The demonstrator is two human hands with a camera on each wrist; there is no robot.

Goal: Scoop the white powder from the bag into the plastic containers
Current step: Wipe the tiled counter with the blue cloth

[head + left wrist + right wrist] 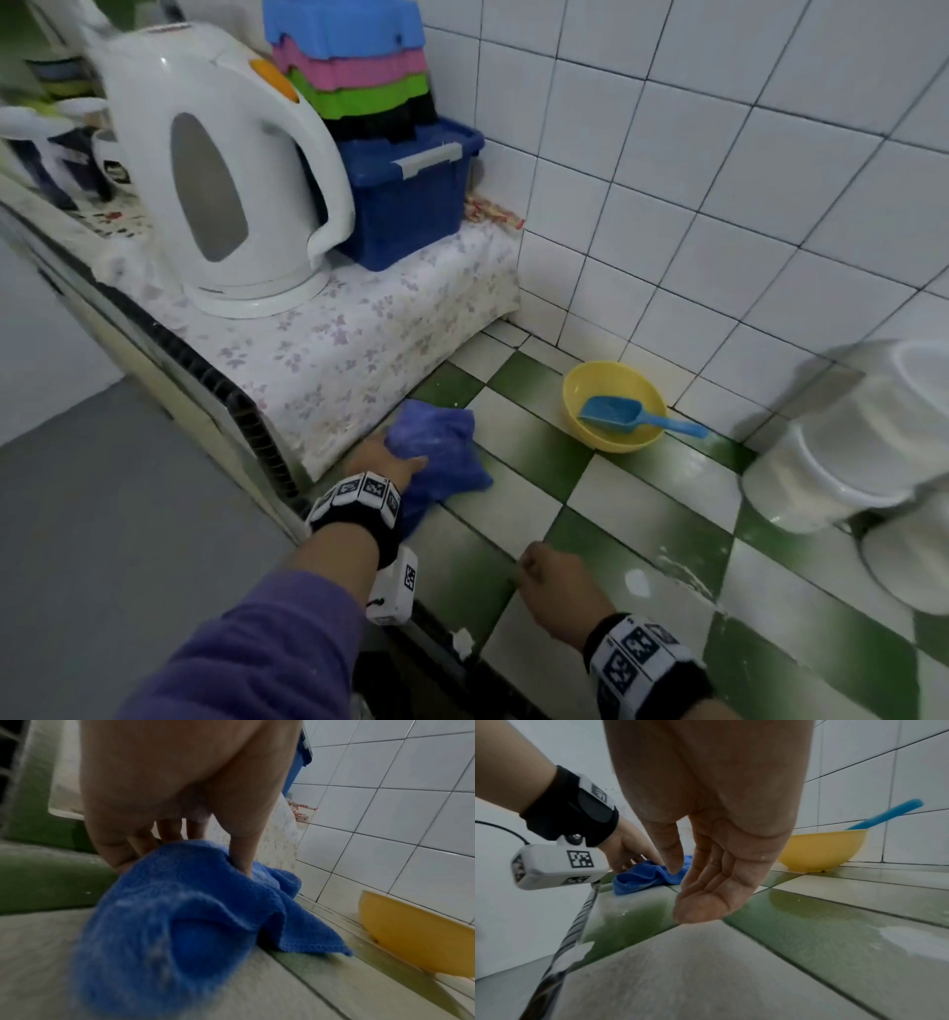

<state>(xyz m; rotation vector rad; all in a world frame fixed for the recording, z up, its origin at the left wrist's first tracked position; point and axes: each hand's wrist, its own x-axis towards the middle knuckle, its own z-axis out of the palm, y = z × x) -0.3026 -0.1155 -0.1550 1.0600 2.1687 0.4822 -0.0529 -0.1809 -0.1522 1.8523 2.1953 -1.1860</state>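
The left hand (382, 460) grips a bunched blue cloth (436, 452) on the green-and-white tiled counter (606, 514); the left wrist view alone shows thumb and fingers (241, 850) pinching its fabric. The right hand (557, 586) hovers over the tiles holding nothing: it looks curled from the head view, but the right wrist view shows its fingers (706, 892) loosely extended. Further right, a blue scoop (624, 413) lies in a yellow bowl (613, 406) near the wall. Stacked white plastic containers (847, 442), seen only from the head, lie at far right.

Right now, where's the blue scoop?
In the head view, the blue scoop lies in the yellow bowl on the checkered counter, by the tiled wall, right of the blue cloth; its handle overhangs the rim.
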